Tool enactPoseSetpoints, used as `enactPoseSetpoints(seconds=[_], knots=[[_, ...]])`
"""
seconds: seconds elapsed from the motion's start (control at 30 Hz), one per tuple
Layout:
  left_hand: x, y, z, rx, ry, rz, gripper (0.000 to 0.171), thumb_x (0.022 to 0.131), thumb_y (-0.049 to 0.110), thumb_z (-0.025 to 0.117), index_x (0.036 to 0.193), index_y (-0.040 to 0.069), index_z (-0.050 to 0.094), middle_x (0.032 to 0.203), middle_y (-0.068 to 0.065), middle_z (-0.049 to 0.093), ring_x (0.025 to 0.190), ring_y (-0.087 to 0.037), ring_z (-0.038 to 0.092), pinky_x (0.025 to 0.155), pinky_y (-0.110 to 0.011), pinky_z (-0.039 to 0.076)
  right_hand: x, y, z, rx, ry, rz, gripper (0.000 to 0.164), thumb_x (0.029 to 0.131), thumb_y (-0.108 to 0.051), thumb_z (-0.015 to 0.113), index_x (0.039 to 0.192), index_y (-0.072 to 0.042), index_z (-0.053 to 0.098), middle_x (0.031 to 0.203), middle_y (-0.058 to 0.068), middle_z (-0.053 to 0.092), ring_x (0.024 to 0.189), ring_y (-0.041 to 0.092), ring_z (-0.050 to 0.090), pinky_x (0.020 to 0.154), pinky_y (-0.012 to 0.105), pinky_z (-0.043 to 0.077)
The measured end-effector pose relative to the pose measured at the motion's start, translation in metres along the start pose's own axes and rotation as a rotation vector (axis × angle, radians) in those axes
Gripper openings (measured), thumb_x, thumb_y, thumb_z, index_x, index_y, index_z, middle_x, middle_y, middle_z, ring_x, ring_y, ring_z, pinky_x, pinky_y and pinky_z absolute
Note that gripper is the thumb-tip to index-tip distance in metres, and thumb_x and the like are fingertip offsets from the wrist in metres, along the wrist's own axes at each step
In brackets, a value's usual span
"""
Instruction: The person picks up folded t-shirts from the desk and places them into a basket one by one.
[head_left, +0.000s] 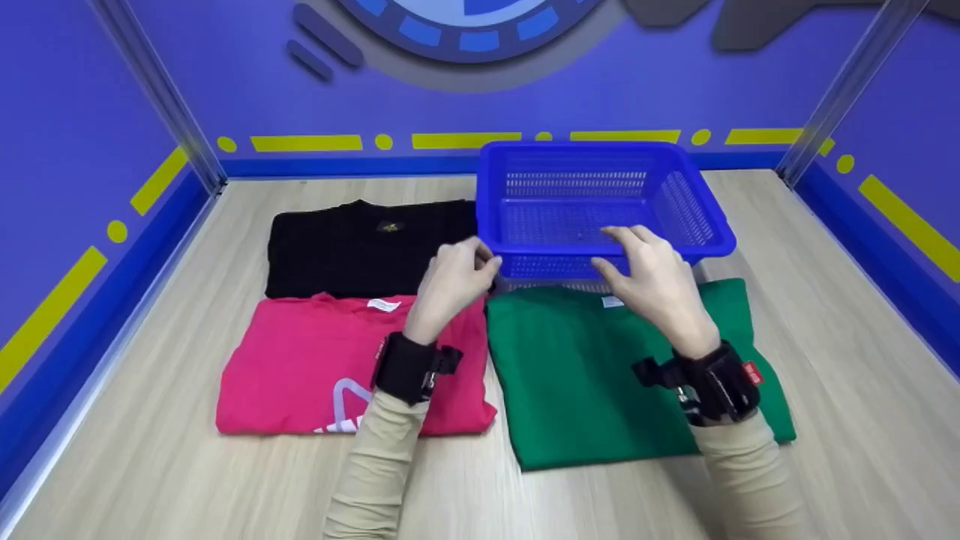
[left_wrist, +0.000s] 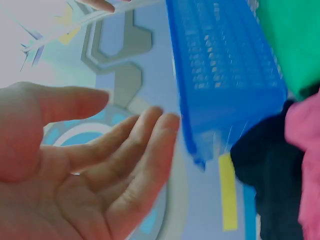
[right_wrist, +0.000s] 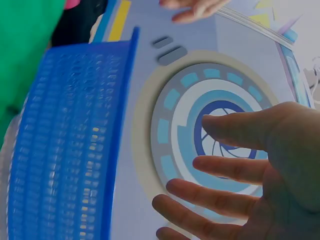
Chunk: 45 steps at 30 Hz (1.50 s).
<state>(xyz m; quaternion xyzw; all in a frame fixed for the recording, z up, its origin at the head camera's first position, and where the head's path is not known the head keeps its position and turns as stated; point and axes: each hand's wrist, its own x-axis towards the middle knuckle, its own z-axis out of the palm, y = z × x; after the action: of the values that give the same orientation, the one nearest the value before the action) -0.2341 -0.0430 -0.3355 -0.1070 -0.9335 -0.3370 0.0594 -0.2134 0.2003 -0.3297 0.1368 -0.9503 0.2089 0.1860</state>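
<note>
A blue plastic basket (head_left: 525, 266) with perforated walls stands at the back, and nothing shows inside it. My left hand (head_left: 448, 285) hovers by its front left corner; in the left wrist view the thumb and loosely bent fingers (left_wrist: 155, 155) are apart and hold nothing. Over the basket's front rim, my right hand (head_left: 660, 285) has its fingers spread, and the right wrist view shows an empty palm. Below the right hand lies a folded green T-shirt (head_left: 577, 382). A folded pink T-shirt (head_left: 292, 360) lies beneath the left hand, with a folded black T-shirt (head_left: 330, 255) behind it.
The light wooden tabletop (head_left: 135, 450) is bounded by a blue back wall (head_left: 420, 105) and side walls with yellow markings. Under the basket's front edge, a pale translucent rim (head_left: 555, 285) shows just behind the green shirt. Metal posts stand at the back corners.
</note>
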Motion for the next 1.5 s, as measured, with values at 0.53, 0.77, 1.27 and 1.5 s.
enactPoseSetpoints(seconds=[0.53, 0.77, 1.27, 1.5], knots=[[-0.016, 0.002, 0.049, 0.279, -0.345, -0.221, 0.040, 0.089, 0.040, 0.053, 0.058, 0.013, 0.051, 0.062, -0.005, 0.057, 0.060, -0.020, 0.059, 0.058, -0.032, 0.046, -0.027, 0.085, -0.037, -0.069, -0.387, 0.366, 0.043, 0.088, -0.039, 0.055, 0.094, 0.004, 0.057, 0.082, 0.020, 0.058, 0.072, 0.029, 0.055, 0.056, 0.038, 0.042], [-0.018, 0.003, 0.068, 0.286, -0.368, -0.233, 0.044, 0.087, 0.044, 0.054, 0.053, 0.018, 0.044, 0.062, -0.004, 0.058, 0.051, -0.016, 0.059, 0.059, -0.031, 0.044, -0.040, 0.128, -0.046, -0.114, -0.565, 0.632, 0.047, 0.089, -0.050, 0.046, 0.077, -0.005, 0.045, 0.070, 0.006, 0.038, 0.065, 0.022, 0.045, 0.054, 0.031, 0.033], [-0.023, 0.011, 0.085, 0.246, -0.340, -0.099, 0.044, 0.079, 0.032, 0.068, 0.053, 0.017, 0.035, 0.061, -0.002, 0.050, 0.069, -0.021, 0.058, 0.056, -0.035, 0.045, -0.033, 0.141, -0.019, 0.002, -0.709, 0.657, 0.088, 0.086, -0.059, 0.047, 0.126, 0.019, 0.034, 0.112, 0.038, 0.045, 0.100, 0.046, 0.049, 0.083, 0.050, 0.046], [-0.023, 0.006, 0.085, 0.144, -0.298, -0.081, 0.042, 0.077, 0.024, 0.064, 0.053, 0.017, 0.030, 0.053, 0.004, 0.030, 0.053, -0.013, 0.036, 0.047, -0.027, 0.030, -0.032, 0.139, -0.011, 0.056, -0.756, 0.529, 0.090, 0.082, -0.056, 0.056, 0.124, 0.020, 0.035, 0.118, 0.038, 0.044, 0.106, 0.046, 0.048, 0.088, 0.051, 0.043]])
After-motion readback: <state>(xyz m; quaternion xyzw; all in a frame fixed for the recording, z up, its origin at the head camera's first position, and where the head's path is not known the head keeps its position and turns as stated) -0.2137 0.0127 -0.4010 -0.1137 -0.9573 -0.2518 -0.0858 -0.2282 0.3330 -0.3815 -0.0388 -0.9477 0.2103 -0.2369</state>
